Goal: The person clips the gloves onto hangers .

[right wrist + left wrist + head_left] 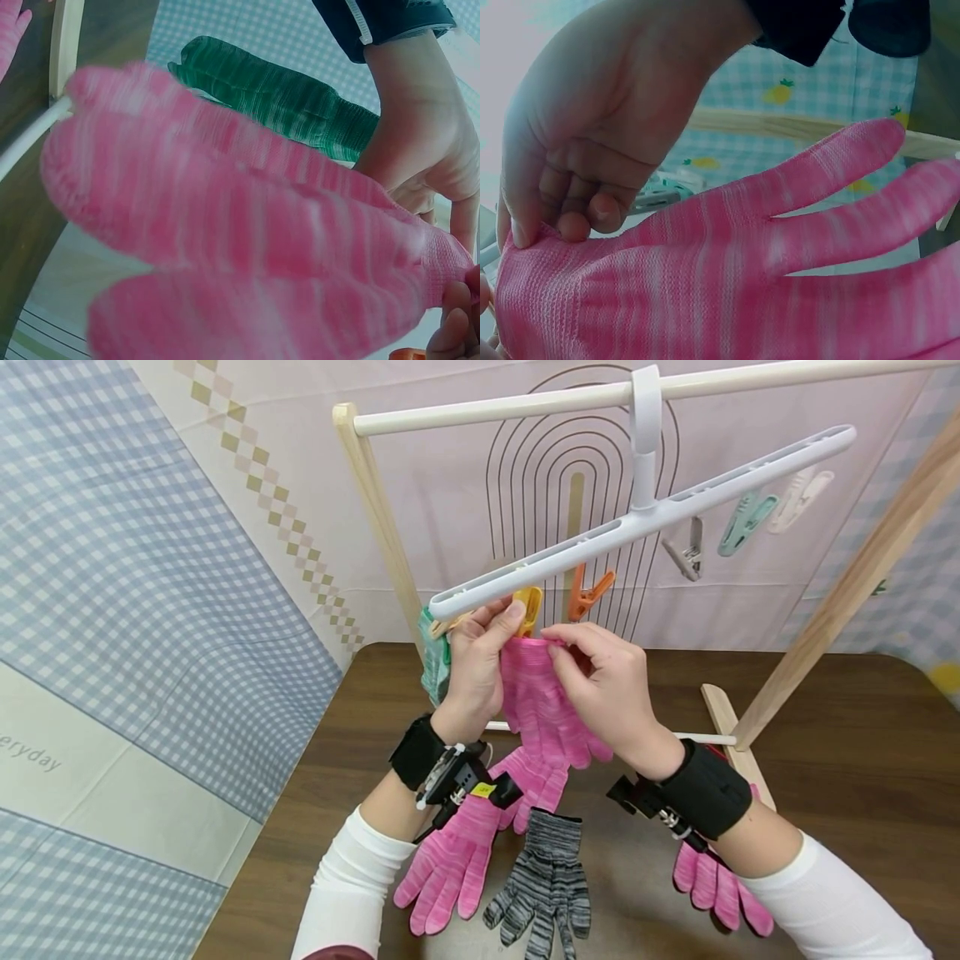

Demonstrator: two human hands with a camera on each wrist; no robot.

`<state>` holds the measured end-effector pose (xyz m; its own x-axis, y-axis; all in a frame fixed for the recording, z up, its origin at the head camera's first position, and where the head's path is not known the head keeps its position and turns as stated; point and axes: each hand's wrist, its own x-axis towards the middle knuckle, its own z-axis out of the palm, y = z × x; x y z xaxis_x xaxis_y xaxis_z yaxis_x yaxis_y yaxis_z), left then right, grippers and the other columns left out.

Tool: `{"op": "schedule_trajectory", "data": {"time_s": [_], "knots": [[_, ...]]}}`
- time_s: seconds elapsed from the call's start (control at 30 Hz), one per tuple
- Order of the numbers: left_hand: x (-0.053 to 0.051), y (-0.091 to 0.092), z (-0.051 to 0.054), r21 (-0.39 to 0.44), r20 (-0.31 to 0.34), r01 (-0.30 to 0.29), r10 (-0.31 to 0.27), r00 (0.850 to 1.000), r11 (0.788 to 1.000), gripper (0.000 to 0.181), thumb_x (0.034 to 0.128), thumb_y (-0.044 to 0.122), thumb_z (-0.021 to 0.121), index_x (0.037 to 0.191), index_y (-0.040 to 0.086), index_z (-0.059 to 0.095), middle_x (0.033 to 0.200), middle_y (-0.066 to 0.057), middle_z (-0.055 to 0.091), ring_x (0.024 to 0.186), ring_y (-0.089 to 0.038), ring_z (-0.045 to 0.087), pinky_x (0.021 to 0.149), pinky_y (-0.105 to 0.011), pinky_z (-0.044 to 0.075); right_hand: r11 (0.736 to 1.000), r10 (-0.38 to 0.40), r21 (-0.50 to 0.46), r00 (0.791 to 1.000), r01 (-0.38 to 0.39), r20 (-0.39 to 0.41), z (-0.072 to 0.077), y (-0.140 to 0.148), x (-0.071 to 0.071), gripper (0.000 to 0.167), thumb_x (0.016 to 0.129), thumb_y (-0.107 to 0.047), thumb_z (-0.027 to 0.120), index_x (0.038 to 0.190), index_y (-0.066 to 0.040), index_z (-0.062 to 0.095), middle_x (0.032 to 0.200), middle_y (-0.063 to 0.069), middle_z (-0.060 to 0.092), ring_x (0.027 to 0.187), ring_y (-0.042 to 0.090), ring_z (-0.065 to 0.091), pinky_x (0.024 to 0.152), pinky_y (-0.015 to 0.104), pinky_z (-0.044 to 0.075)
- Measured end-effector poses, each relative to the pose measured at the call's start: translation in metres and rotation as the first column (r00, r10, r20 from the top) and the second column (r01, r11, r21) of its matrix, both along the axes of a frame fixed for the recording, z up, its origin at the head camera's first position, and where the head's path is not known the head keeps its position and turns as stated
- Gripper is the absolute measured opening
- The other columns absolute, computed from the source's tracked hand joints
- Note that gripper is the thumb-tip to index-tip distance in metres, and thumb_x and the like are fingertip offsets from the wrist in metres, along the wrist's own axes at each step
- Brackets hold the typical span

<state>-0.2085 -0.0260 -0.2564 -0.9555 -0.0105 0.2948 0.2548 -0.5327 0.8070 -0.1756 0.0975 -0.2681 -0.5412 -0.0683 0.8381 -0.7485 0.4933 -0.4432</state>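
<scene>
As hands (474, 672) (613, 681) pinch pink glove (536, 697), fingers (581, 636) curled

And here's the dark brown wood-grain table (840, 760) with rounded far corners, stretching wide! Centre stage, a grey-and-black striped knitted glove (547, 877), fingers spreading toward the near edge. Just left of it, a streaky pink knitted glove (453, 852) lies flat, fingers pointing the same way, and close behind, another streaky pink glove (540, 781) overlaps its edge. Over on the right, a partly covered pink knitted glove (716, 885), fingers showing! Beyond that, a pale wooden rack foot (745, 764) stands squarely on the tabletop.
</scene>
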Motion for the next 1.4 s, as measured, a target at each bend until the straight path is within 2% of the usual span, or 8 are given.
{"op": "schedule_trajectory", "data": {"time_s": [0.23,0.43,0.63,0.83,1.4], "knots": [[-0.002,0.001,-0.005,-0.016,0.024,0.006,-0.006,1.0,1.0,0.013,0.0858,0.003,0.05,0.096,0.001,0.057,0.088,0.006,0.061,0.092,-0.01,0.054,0.081,-0.018,0.04,1.0,0.01,0.005,1.0,-0.01,0.0,-0.002,0.002,0.001,0.015,0.078,0.004,0.058,0.09,0.002,0.067,0.078,0.01,0.064,0.059,0.009,0.042,0.054,0.015,0.031],[-0.002,0.001,-0.007,-0.046,0.001,0.008,-0.008,1.0,0.999,0.022,0.0864,0.005,0.05,0.106,-0.006,0.054,0.092,0.006,0.06,0.103,-0.019,0.052,0.085,-0.021,0.04,1.0,0.024,0.003,1.0,-0.024,0.01,-0.004,0.004,0.002,0.015,0.078,0.004,0.058,0.09,0.002,0.066,0.076,0.01,0.062,0.056,0.008,0.04,0.052,0.015,0.03],[0.0,-0.001,-0.008,-0.054,-0.024,0.018,-0.019,1.0,0.998,0.022,0.0859,0.004,0.05,0.106,-0.004,0.052,0.092,0.004,0.06,0.094,-0.009,0.054,0.088,-0.023,0.039,0.999,0.042,0.0,0.999,-0.042,0.023,-0.006,0.005,0.003,0.016,0.078,0.004,0.058,0.091,0.001,0.066,0.071,0.008,0.059,0.057,0.007,0.039,0.051,0.015,0.03],[0.003,-0.004,-0.009,-0.052,-0.041,0.052,-0.055,0.998,0.997,0.02,0.0866,0.004,0.047,0.106,0.002,0.051,0.093,0.006,0.06,0.094,-0.007,0.053,0.088,-0.022,0.037,0.998,0.056,-0.004,0.998,-0.056,0.035,-0.008,0.006,0.004,0.017,0.077,0.004,0.058,0.092,0.001,0.066,0.072,0.008,0.059,0.057,0.007,0.04,0.05,0.015,0.03],[0.004,-0.007,-0.012,-0.085,-0.049,0.068,-0.073,0.996,0.994,0.031,0.0867,0.005,0.045,0.116,-0.006,0.046,0.097,0.006,0.059,0.099,-0.008,0.052,0.094,-0.026,0.033,0.997,0.074,-0.004,0.997,-0.074,0.026,-0.01,0.011,0.006,0.018,0.077,0.005,0.059,0.093,0.001,0.065,0.072,0.007,0.059,0.058,0.006,0.04,0.05,0.018,0.032]]}}
